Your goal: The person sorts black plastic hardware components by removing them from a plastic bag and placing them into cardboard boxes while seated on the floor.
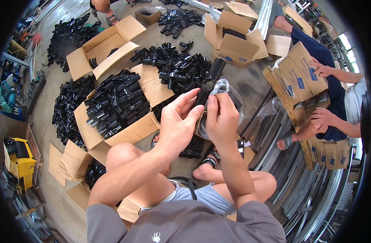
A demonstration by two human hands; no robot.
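Note:
My left hand (178,123) is closed around a black tubular part (213,76) with a round opening, held up in front of my chest. Pinched in my right hand (223,115) is a light grey ring-shaped piece (222,85), right beside the tube's opening. The fingertips of both hands nearly meet; whether ring and tube touch, I cannot tell. Behind my right hand lies a clear plastic bag (237,101), partly hidden by it. To the left, an open cardboard box (131,130) is heaped with black tubular parts (116,99).
More black parts (175,65) lie piled on the floor beyond my hands. Open cardboard boxes stand at the far left (78,62) and far right (236,52). Long metal profiles (291,190) lie at right, near a co-worker's hands (323,117) and stacked cartons (301,75).

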